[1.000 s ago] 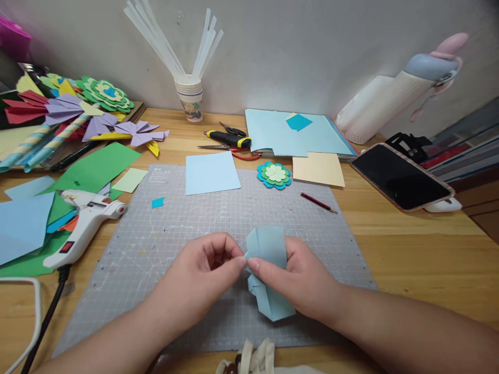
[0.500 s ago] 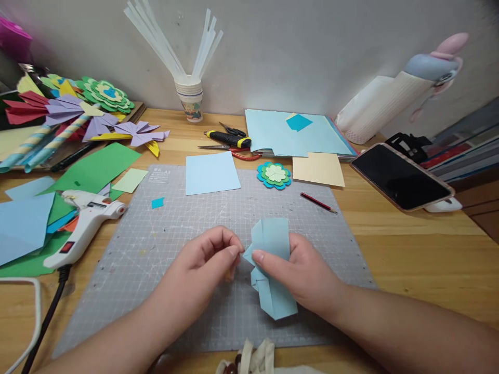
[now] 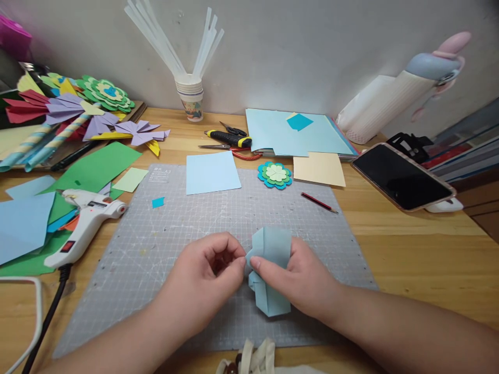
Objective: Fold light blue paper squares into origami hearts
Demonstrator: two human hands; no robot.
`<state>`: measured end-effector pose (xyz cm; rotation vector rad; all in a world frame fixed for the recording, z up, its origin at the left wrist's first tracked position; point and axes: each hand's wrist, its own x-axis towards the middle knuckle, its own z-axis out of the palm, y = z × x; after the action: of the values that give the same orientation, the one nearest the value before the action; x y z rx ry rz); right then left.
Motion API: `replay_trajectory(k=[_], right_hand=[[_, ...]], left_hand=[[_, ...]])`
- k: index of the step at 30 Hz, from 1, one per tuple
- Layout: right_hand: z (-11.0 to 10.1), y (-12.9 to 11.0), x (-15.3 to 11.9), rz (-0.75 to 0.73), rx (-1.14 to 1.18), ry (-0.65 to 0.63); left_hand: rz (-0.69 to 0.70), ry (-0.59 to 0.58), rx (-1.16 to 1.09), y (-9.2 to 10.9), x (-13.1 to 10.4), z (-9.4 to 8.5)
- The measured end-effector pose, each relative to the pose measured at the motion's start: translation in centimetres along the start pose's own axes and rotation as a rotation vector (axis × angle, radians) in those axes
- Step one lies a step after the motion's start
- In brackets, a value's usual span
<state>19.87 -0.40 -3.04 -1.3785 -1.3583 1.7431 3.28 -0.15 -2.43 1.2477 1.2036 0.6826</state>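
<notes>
One folded blue paper point(image 3: 276, 246) is held above the one mat point(image 3: 167, 234). The right hand point(image 3: 300, 272) pinches it, thumb on top; the left hand point(image 3: 214, 275) has thumb and forefinger pressed together at its left edge. Beyond lie one blue square point(image 3: 213, 173), one paper flower point(image 3: 275, 175) and one pencil point(image 3: 318, 202). One stack of paper cups point(image 3: 190, 101) holds several pale strips point(image 3: 158, 39), too overlapped to count. One phone point(image 3: 403, 176) and one glue gun point(image 3: 83, 221) flank the mat.
</notes>
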Motion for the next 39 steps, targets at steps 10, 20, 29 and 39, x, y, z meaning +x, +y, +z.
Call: replay_trajectory(k=[10,20,29,39], right_hand=[[0.1,0.0,-0.1,-0.026,-0.053,-0.037],[0.0,0.5,-0.4,-0.234,-0.332,-0.061],[-0.2,-0.1,-0.1,-0.021,0.0,0.031],[-0.4,-0.3,0.0,-0.029,0.043,0.045]], left_hand=[[0.003,-0.004,0.093,0.1,-0.1,-0.1],[0.176,0.043,0.4,0.0,-0.6,0.4],[-0.036,0.047,-0.057,0.1,-0.2,-0.1],[-0.221,-0.107,-0.396,-0.6,0.3,-0.9]])
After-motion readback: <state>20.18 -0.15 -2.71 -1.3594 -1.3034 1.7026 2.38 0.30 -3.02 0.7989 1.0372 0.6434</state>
